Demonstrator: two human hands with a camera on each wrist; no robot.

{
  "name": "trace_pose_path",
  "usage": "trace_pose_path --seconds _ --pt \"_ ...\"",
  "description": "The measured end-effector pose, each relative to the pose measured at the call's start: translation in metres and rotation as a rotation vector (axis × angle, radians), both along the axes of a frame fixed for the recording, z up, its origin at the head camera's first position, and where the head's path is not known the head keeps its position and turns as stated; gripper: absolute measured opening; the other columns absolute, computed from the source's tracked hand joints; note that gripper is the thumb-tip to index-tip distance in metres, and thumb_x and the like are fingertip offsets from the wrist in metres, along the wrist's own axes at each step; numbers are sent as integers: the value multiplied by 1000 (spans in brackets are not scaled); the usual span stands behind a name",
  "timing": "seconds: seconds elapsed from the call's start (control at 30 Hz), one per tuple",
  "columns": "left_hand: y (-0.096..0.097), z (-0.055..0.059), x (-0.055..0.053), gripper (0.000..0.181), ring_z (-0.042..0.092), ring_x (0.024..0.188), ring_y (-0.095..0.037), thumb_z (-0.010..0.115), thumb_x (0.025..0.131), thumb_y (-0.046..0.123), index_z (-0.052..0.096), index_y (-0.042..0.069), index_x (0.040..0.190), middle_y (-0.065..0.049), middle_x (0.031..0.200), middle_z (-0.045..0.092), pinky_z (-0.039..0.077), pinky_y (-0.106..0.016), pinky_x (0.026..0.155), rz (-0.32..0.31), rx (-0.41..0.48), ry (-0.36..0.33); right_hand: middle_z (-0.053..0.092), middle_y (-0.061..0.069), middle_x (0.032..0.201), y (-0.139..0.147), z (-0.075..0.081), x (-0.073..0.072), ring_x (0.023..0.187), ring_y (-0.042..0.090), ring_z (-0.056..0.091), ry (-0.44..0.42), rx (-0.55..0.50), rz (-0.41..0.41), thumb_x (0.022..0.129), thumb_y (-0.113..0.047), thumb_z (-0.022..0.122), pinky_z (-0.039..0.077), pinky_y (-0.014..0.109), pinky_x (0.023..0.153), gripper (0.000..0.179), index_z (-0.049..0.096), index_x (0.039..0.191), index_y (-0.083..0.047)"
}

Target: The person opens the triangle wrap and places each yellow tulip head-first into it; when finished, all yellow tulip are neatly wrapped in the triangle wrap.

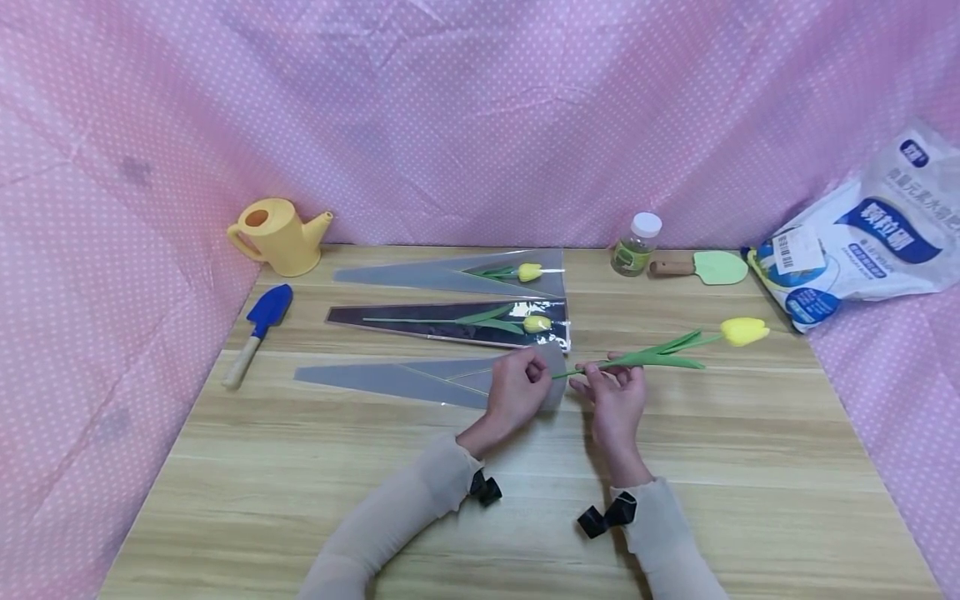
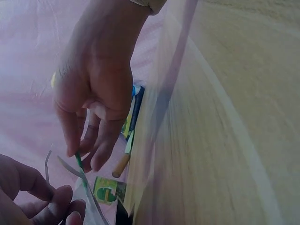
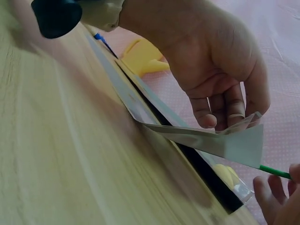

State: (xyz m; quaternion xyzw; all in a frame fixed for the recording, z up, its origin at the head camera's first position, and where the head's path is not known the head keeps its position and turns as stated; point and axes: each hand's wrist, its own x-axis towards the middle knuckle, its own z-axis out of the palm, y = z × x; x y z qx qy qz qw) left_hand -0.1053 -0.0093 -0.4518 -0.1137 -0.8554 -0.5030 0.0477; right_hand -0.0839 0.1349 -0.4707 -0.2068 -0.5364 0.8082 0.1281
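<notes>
My right hand (image 1: 618,404) pinches an artificial yellow tulip (image 1: 744,332) by its green stem (image 3: 274,172), with the flower pointing right. The stem's tip reaches the wide mouth of a grey flower sleeve (image 1: 375,379). At that mouth my left hand (image 1: 517,383) pinches the sleeve's edge; in the right wrist view the sleeve's clear front film (image 3: 243,123) is lifted from its grey back and the wide end is raised off the table. Behind it lie a black sleeve (image 1: 345,315) and another grey sleeve (image 1: 375,276), each with a yellow tulip inside.
A yellow watering can (image 1: 281,237) and a blue trowel (image 1: 268,312) are at the left of the wooden table (image 1: 487,533). At the back right stand a white-capped jar (image 1: 633,246), a green trowel (image 1: 720,267) and a white bag (image 1: 862,242). Pink dotted cloth (image 1: 480,125) surrounds the table.
</notes>
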Motion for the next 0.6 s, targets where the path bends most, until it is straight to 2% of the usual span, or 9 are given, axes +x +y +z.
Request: trace_pose_path --seconds 0.13,0.3,0.43,0.6 --pt "0 -1 0 7 53 59 -4 65 81 -3 69 2 81 -10 71 70 45 -14 54 -1 -3 -2 60 6 105 1 3 2 85 12 74 -24 59 40 99 -11 59 62 29 70 32 45 127 -2" --pt "-1 -2 0 7 53 58 -4 65 82 -4 69 2 81 -10 70 70 45 -13 55 -6 -3 13 64 5 103 6 6 3 84 10 73 -10 1 35 104 -34 49 62 29 71 41 51 128 -1" --pt "-1 -2 0 8 54 58 -4 64 81 -4 69 1 81 -10 70 70 45 -13 55 -13 -8 17 65 3 96 10 8 2 79 10 74 16 -54 -15 104 -31 50 62 29 67 40 54 126 1" --pt "0 -1 1 8 54 58 -4 64 80 -5 69 2 79 -10 68 69 45 -13 55 -14 -31 24 68 0 96 13 9 2 78 13 75 51 -49 -26 103 -25 52 61 30 61 29 49 125 -6"
